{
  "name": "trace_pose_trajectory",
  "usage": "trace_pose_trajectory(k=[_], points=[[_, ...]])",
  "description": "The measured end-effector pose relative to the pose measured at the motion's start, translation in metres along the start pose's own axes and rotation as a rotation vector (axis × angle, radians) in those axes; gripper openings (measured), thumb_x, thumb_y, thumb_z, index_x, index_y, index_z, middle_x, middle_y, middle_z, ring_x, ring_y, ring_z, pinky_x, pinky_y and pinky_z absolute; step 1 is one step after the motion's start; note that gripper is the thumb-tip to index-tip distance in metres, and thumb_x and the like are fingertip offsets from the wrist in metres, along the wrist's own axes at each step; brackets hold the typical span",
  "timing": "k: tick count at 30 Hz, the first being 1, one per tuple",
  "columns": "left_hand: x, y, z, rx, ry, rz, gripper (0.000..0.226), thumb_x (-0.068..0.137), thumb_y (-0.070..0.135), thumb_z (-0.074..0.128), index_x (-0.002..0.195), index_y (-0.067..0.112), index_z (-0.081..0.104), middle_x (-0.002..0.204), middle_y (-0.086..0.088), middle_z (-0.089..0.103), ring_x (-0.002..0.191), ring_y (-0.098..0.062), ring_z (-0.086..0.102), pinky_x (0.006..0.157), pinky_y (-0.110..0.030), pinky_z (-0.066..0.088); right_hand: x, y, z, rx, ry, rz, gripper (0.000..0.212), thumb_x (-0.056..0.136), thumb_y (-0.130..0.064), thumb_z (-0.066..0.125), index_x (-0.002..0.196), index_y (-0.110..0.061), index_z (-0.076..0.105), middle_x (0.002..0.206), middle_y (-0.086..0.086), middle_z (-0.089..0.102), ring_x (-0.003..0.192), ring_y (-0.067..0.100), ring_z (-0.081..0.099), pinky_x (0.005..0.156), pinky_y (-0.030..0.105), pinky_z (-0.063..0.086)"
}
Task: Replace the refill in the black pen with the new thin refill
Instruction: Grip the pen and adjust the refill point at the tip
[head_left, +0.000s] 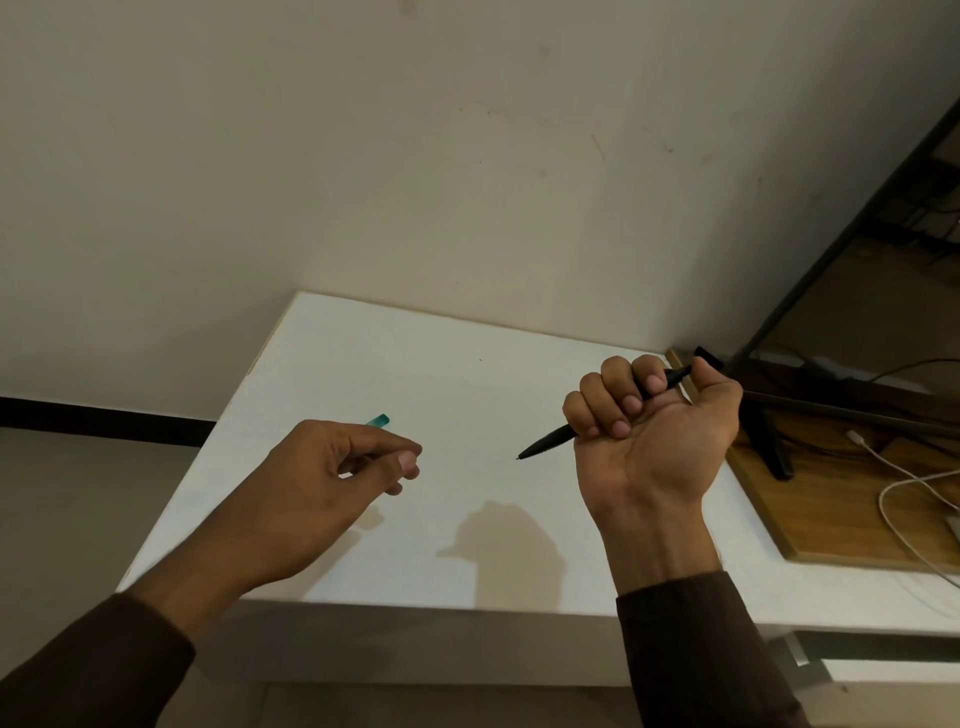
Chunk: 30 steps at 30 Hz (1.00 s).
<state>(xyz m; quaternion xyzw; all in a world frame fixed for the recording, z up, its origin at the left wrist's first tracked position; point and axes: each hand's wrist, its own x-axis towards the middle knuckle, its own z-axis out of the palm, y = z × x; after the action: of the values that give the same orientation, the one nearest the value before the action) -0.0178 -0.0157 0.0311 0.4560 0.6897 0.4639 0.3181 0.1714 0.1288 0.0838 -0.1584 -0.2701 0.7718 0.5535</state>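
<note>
Black pen (550, 440): held in the right hand (657, 431) above the white table (467, 364), clear of the surface. The four fingers (605, 400) are curled around the barrel and the thumb closes over its rear end, so the hand is clamped in a fist on the pen. The palm faces the camera. The pen lies tilted, its writing tip pointing down and to the left, toward the middle of the table; the rear end rises to the upper right, past the thumb. A small point shows at the tip.

Left hand (332, 473): raised over the left part of the table, well apart from the right hand. Thumb and forefinger are pinched together. A short teal-green piece (378, 420) shows just beyond the knuckles; most of it is hidden by the hand, so it cannot be told whether the pinch holds it, or whether it belongs to the thin refill.

Both forearms wear dark brown sleeves (701, 649). Shadows of the two hands fall on the table beneath them.

To the right of the table stands a wooden board (841, 519) carrying a white cable (904, 499) and a black metal stand (769, 426). A plain pale wall (415, 156) rises behind the table.
</note>
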Motion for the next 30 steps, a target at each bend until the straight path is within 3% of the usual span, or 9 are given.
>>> trace_pose_trajectory(k=[8, 14, 21, 25, 30], points=[[0.0011, -0.0021, -0.0004, 0.019, 0.005, -0.004, 0.023, 0.089, 0.043, 0.065, 0.102, 0.032, 0.081, 0.095, 0.023, 0.08, 0.087, 0.002, 0.076, 0.093, -0.037, 0.059, -0.0007, 0.0005, -0.0005, -0.011, -0.01, 0.0, 0.044, 0.095, -0.044, 0.033, 0.06, -0.016, 0.039, 0.053, -0.002, 0.027, 0.044, 0.012, 0.02, 0.042, 0.026, 0.022], [-0.0004, 0.0018, -0.0013, 0.014, 0.0, -0.001, 0.047, 0.073, 0.062, 0.059, 0.104, 0.033, 0.08, 0.096, 0.022, 0.081, 0.088, 0.002, 0.076, 0.095, -0.04, 0.059, 0.0005, 0.0002, -0.0005, -0.016, -0.02, -0.006, 0.042, 0.093, -0.041, 0.033, 0.06, -0.017, 0.038, 0.053, -0.002, 0.027, 0.043, 0.012, 0.02, 0.041, 0.025, 0.023], [0.001, 0.0018, -0.0006, 0.026, -0.001, -0.018, 0.03, 0.084, 0.051, 0.064, 0.101, 0.034, 0.081, 0.096, 0.022, 0.081, 0.09, 0.001, 0.076, 0.096, -0.041, 0.059, 0.0009, -0.0014, 0.0001, -0.032, -0.017, -0.007, 0.041, 0.093, -0.041, 0.033, 0.06, -0.017, 0.037, 0.053, -0.002, 0.027, 0.043, 0.012, 0.019, 0.041, 0.025, 0.023], [0.0001, 0.0041, -0.001, 0.029, -0.003, -0.019, 0.044, 0.075, 0.061, 0.059, 0.102, 0.034, 0.081, 0.097, 0.023, 0.08, 0.09, 0.002, 0.076, 0.097, -0.041, 0.059, 0.001, -0.0019, 0.0009, -0.029, -0.006, -0.009, 0.044, 0.095, -0.043, 0.033, 0.06, -0.017, 0.038, 0.053, -0.002, 0.026, 0.043, 0.012, 0.019, 0.042, 0.024, 0.022], [-0.0012, 0.0056, -0.0012, 0.027, -0.007, -0.022, 0.046, 0.074, 0.062, 0.059, 0.103, 0.034, 0.081, 0.096, 0.024, 0.08, 0.09, 0.002, 0.075, 0.097, -0.04, 0.059, 0.0004, -0.0024, 0.0014, -0.042, 0.0, -0.016, 0.042, 0.094, -0.041, 0.033, 0.06, -0.017, 0.037, 0.053, -0.002, 0.026, 0.043, 0.012, 0.019, 0.041, 0.024, 0.023]])
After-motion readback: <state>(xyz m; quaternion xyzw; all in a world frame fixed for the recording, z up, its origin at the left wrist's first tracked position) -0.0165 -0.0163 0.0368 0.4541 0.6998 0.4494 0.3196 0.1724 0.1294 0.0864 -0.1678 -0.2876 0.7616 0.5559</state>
